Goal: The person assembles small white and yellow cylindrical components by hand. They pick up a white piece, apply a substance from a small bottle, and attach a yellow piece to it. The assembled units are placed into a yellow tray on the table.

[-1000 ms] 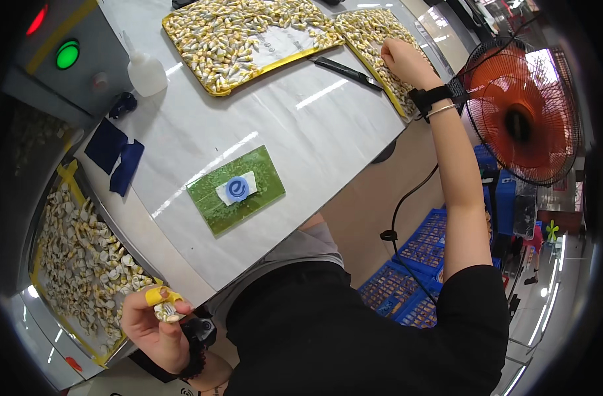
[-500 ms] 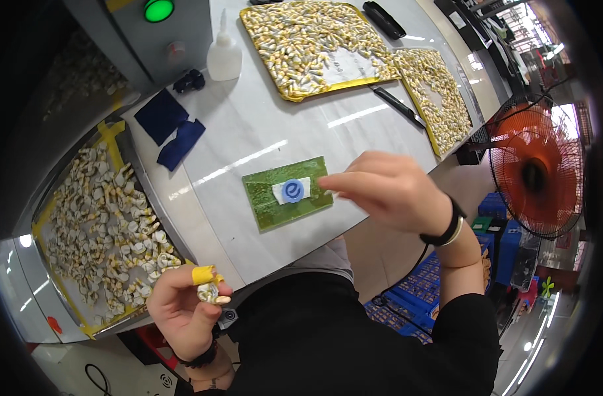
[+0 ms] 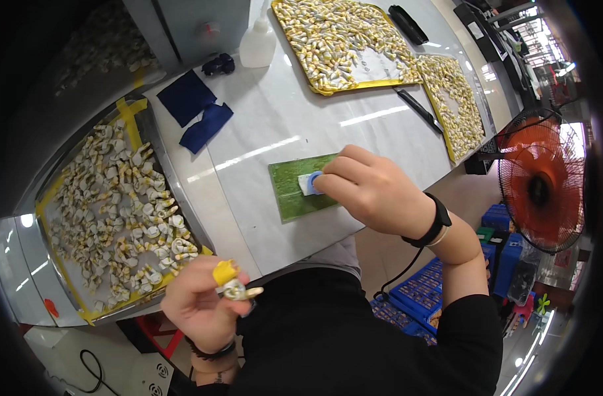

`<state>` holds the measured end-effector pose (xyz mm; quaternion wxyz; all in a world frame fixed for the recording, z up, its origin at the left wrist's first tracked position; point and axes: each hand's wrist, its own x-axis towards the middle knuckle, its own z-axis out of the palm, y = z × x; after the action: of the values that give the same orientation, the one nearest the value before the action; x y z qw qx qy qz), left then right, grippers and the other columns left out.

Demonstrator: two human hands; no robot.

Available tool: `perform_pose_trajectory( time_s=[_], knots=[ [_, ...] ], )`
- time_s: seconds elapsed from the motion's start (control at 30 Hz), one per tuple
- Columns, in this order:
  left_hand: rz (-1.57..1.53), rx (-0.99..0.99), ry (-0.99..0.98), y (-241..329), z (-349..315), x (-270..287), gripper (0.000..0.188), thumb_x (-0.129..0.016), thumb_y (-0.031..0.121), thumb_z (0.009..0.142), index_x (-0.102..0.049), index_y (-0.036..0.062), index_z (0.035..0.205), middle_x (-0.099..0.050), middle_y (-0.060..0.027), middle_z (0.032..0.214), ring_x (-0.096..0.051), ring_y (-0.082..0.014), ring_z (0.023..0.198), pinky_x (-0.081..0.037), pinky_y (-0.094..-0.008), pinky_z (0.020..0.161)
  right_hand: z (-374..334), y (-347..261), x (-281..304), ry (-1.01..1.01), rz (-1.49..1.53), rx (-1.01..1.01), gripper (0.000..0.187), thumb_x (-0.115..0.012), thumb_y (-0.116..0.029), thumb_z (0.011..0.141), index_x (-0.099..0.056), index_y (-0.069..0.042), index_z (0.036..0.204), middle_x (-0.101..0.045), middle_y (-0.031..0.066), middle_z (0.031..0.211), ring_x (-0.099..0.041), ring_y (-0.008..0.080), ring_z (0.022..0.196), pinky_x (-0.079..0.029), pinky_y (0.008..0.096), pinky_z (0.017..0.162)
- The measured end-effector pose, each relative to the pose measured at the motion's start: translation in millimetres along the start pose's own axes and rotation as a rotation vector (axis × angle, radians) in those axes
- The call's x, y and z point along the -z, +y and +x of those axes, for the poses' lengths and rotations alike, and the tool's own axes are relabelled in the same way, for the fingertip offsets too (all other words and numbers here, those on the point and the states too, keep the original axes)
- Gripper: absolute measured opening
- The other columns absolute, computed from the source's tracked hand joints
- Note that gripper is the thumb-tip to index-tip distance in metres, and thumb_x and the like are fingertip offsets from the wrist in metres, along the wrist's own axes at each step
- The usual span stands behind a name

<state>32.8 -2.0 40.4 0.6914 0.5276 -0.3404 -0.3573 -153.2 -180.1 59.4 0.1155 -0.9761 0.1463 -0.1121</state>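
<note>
My left hand [image 3: 202,300], below the table's front edge, pinches a small white-and-yellow painted piece [image 3: 235,289] between thumb and forefinger. Yellow tape [image 3: 225,272] wraps a fingertip of that hand. Over the table my right hand [image 3: 384,198] has its fingers curled together. Its fingertips come down at a blue disc [image 3: 313,183] and cover part of it; whether they hold anything small is hidden. The disc lies on a white patch [image 3: 303,185] in the middle of a green slab [image 3: 291,206], whose right side is behind my hand.
A tray [image 3: 41,231] of loose white-and-yellow pieces stands at left. Yellow-edged trays [image 3: 367,84] of smaller pieces lie at the back, beside a black-handled knife [image 3: 419,111]. Dark blue cloths [image 3: 206,129] and a white squeeze bottle [image 3: 258,46] are back left. An orange fan [image 3: 538,188] stands at right.
My right hand has come in from the slab's right edge, and its fingertips are now at the blue disc. The whole view has shifted; my left hand still holds the small piece.
</note>
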Motion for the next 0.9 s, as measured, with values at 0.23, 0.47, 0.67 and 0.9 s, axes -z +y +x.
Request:
perform_pose_trajectory(
  time_s=[0.23,0.47,0.67,0.9],
  knots=[
    [0.164,-0.269,-0.191,-2,4,-4,0.035,-0.082,0.012,0.066,-0.058,0.0033,0.089,-0.068,-0.0125,0.084,-0.064,-0.022,0.072,-0.048,-0.0281,0.062,7,-45,23,0.374,0.657,-0.103,0.025,-0.068,0.011,0.063,-0.066,0.0,0.086,-0.063,0.009,0.078,-0.061,0.0235,0.068,-0.048,0.0308,0.06],
    [0.114,-0.242,-0.218,2,2,-14,0.034,-0.082,0.01,0.066,-0.058,0.0028,0.088,-0.068,-0.0129,0.086,-0.065,-0.0231,0.074,-0.05,-0.0295,0.063,9,-55,11,0.419,0.839,-0.009,0.024,-0.069,0.007,0.067,-0.066,0.001,0.089,-0.062,0.0092,0.081,-0.06,0.0235,0.07,-0.048,0.0303,0.06],
    [0.16,-0.262,-0.273,4,4,-15,0.033,-0.082,0.01,0.065,-0.059,0.0034,0.087,-0.068,-0.0124,0.088,-0.065,-0.0237,0.074,-0.05,-0.0286,0.063,7,-53,9,0.352,0.838,0.056,0.026,-0.072,0.007,0.066,-0.064,-0.001,0.09,-0.063,0.0094,0.082,-0.06,0.0242,0.069,-0.049,0.0311,0.06],
    [0.133,-0.26,-0.264,7,1,-19,0.029,-0.081,0.011,0.067,-0.061,0.0034,0.087,-0.067,-0.0105,0.089,-0.066,-0.0244,0.077,-0.052,-0.0315,0.065,8,-57,4,0.435,0.869,0.088,0.018,-0.07,0.005,0.07,-0.063,0.002,0.087,-0.06,0.0109,0.08,-0.058,0.024,0.066,-0.047,0.0304,0.057]
  ],
)
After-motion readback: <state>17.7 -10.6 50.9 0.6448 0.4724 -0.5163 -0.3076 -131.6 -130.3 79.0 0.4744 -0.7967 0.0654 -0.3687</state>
